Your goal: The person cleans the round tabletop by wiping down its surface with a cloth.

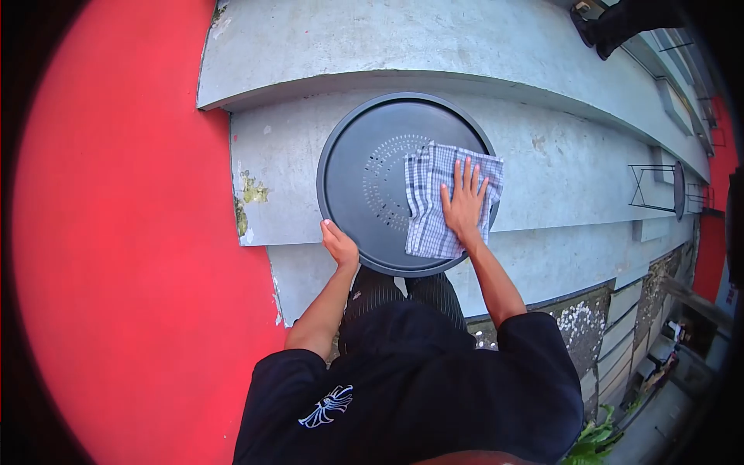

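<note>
Pale grey concrete steps (573, 178) stretch behind a round, dark grey tray (376, 186) with pale dashes around its middle, held in front of me. My left fingers (329, 229), bent, grip the tray's lower-left rim, their far side hidden. My right fingers (466, 177), straight and slightly spread, lie flat on a navy-and-white checked cloth (424, 221) across the tray's right side.
</note>
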`<state>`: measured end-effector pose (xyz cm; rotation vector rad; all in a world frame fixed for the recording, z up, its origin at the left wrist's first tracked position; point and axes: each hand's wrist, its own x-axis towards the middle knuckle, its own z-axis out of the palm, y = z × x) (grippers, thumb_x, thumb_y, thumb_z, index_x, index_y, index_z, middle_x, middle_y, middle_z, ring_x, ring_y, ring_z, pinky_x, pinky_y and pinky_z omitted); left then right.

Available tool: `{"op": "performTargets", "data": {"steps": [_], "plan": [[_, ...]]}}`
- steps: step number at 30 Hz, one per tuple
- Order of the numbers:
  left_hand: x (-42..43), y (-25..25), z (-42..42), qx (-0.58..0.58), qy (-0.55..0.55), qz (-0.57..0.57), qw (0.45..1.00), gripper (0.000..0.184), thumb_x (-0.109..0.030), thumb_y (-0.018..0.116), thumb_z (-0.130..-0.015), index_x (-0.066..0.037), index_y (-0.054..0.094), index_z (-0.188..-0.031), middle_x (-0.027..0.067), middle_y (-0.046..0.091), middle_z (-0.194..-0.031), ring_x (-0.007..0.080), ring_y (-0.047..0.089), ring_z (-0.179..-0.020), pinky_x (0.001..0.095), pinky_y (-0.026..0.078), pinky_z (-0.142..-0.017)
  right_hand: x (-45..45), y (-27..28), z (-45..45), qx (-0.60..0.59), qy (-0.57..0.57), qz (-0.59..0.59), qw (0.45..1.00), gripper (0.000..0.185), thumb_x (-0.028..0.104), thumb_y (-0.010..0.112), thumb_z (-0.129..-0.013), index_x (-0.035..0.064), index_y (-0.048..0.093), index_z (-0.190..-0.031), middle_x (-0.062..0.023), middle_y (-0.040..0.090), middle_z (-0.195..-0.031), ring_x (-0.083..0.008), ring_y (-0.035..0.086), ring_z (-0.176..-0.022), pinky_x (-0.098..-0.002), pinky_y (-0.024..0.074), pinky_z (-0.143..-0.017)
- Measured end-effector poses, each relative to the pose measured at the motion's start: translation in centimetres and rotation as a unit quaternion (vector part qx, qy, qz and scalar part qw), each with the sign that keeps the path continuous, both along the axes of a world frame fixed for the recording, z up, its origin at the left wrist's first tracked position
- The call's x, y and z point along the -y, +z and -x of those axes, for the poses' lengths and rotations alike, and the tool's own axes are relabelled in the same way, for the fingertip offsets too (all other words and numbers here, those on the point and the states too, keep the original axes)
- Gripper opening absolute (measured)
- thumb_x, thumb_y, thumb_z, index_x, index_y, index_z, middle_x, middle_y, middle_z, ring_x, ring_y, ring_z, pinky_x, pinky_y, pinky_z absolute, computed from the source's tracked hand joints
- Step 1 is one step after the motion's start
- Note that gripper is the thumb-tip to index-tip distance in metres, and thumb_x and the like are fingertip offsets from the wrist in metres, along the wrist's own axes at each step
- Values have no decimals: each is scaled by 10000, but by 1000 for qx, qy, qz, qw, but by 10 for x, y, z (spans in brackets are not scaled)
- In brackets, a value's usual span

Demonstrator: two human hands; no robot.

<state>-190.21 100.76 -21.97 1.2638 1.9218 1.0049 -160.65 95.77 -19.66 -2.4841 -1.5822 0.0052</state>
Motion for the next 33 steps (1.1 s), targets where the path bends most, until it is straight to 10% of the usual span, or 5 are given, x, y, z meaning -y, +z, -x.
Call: {"op": "performTargets", "data": {"steps": [8, 21, 27, 33], "plan": [[-19, 2, 1, 12, 4, 46, 999, 463, -391, 324, -1144, 13, 531, -1054, 320, 594, -884, 553, 539, -871, 586, 395, -808, -6, 1, 31, -9, -135, 27, 990, 939, 567, 570, -987, -57, 265, -1620, -328, 168, -1692, -556, 186, -1532, -624, 64, -1270], [34, 25, -36, 11, 36, 29, 999, 446, -347, 365, -1142, 25, 500, -938, 300, 523, -798, 523, 490, -798, 557, 376, -744, -152, 14, 41, -9, 132, -24, 991, 981, 654, 478, -992, -49, 240, -1633, -312, 166, -1703, -523, 140, -1570, -602, 28, -1282], [18, 29, -62, 39, -12, 3, 999, 398, -237, 375, -1087, 57, 569, -1272, 375, 632, -1192, 585, 561, -1103, 584, 429, -935, -112, 39, 120, -43, 311, 1, 949, 864, 547, 527, -996, -18, 319, -1614, -283, 242, -1688, -488, 200, -1565, -586, 101, -1287], [36, 22, -36, 23, 12, -31, 999, 414, -273, 364, -1110, 70, 592, -1150, 364, 647, -1046, 567, 589, -978, 559, 452, -858, -119, 29, 108, -87, 330, -27, 940, 785, 538, 531, -1000, 40, 401, -1592, -214, 293, -1690, -430, 234, -1571, -558, 126, -1293]]}}
